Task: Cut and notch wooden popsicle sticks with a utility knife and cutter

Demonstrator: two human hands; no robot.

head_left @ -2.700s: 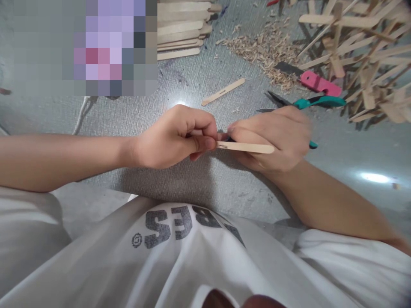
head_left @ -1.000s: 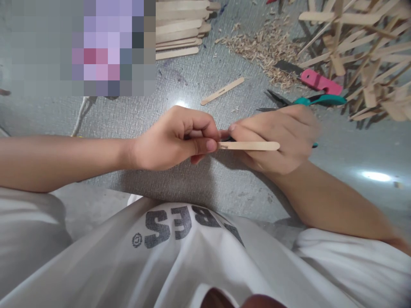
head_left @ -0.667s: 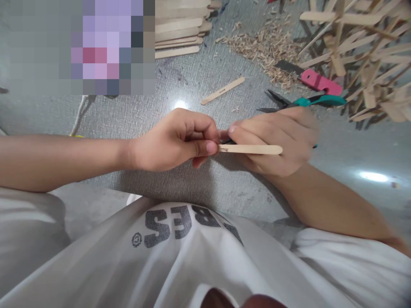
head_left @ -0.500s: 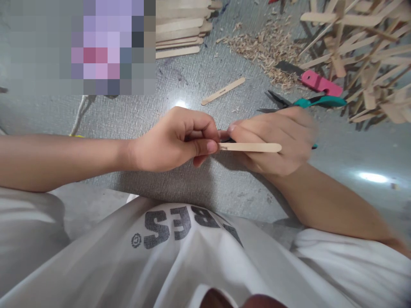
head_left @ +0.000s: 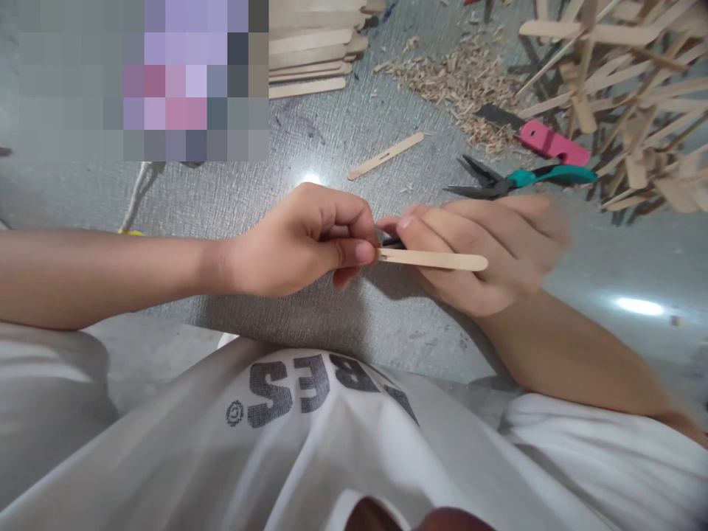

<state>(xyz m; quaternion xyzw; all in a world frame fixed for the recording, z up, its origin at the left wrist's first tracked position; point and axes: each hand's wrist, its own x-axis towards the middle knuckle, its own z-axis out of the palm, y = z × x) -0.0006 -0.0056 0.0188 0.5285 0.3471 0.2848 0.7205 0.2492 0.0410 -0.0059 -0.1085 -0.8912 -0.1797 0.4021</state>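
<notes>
I have the left hand [head_left: 310, 243] just left of centre, 9 o'clock, pinching a wooden stick [head_left: 434, 259]; its free end points to 3, over the right hand [head_left: 476, 240]. That one is curled round a dark tool [head_left: 392, 242], mostly hidden. Beyond: teal-handled pliers [head_left: 520, 178], 2 o'clock; slotted stick [head_left: 395, 150], past 12; pink-handled knife [head_left: 553, 142], 2; wood shavings [head_left: 464, 81], 1; jumbled sticks [head_left: 636, 158], 2; stacked sticks [head_left: 310, 55], before 12.

The held stick [head_left: 436, 259] is pale tan, the surface [head_left: 221, 199] streaky grey.

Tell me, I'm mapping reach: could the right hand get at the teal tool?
Probably yes: the teal tool lies beyond the right hand, nothing visible between, though the hand's grip seems taken by a dark object.
</notes>
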